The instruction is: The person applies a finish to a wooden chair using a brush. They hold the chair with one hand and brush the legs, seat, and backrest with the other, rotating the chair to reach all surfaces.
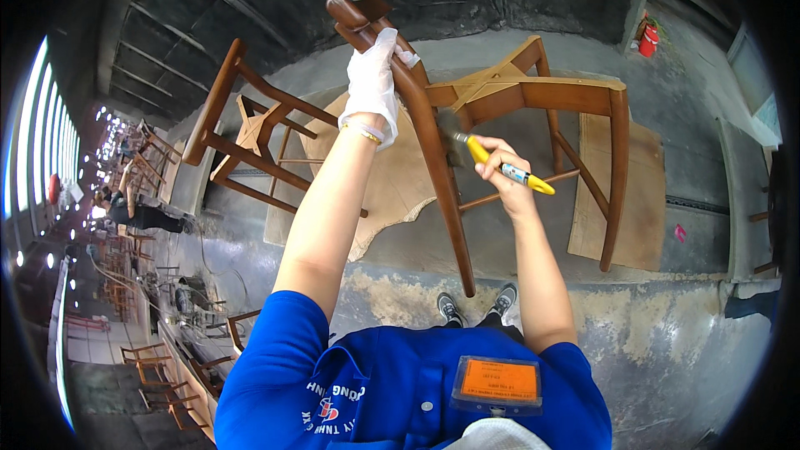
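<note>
A brown wooden chair frame (446, 192) stands tilted in front of me, its light cross-braced seat support (492, 82) facing up. My left hand (372, 75), in a thin white glove, is closed around the frame's upper rail near the rounded arm end. In my bare right hand (510, 177) is a paintbrush (477, 150) with a yellow handle, gripped between thumb and fingers. Its dark bristles (450, 123) are beside the long leg; whether they touch the wood I cannot tell.
Another wooden chair frame (218, 108) stands at left. Cardboard sheets (621, 200) lie under the chairs. A red fire extinguisher (648, 40) is at far right, with a pink scrap (680, 233) on the floor. Further left are a person (146, 215) and several more chairs.
</note>
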The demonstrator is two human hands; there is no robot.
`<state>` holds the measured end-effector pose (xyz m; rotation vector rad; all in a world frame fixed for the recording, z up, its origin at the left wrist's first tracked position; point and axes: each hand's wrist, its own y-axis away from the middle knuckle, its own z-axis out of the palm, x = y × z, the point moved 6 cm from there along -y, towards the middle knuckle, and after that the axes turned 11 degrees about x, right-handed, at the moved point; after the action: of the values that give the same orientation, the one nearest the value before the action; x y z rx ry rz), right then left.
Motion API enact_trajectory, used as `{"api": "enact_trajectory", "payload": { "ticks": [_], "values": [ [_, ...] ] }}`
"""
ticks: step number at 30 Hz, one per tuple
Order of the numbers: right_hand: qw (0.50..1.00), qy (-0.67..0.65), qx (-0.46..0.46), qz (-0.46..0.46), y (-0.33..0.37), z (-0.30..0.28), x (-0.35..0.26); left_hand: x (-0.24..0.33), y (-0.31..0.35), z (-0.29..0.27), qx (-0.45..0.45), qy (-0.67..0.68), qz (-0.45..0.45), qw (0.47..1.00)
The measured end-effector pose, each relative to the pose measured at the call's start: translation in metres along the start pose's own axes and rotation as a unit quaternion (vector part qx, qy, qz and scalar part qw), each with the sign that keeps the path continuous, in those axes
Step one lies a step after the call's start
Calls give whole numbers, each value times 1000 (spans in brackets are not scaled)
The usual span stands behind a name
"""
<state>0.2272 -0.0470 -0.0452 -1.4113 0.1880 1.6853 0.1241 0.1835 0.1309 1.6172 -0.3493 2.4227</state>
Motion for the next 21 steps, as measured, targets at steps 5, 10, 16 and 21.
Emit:
{"api": "enact_trajectory", "payload": {
  "ticks": [5, 10, 16, 21],
  "values": [
    [969, 99, 209, -88, -31, -41, -22, 1, 11, 3, -6, -27, -9, 1000],
    [983, 114, 38, -140, -19, 15, -38, 2, 13, 6, -11, -2, -30, 999],
    [993, 7, 35, -110, -47, 50, -123, 7, 12, 7, -162, 167, -165, 958],
    [832, 303, -142, -443, -92, 141, -175, 39, 15, -10, -286, 260, -209, 898]
  ]
}}
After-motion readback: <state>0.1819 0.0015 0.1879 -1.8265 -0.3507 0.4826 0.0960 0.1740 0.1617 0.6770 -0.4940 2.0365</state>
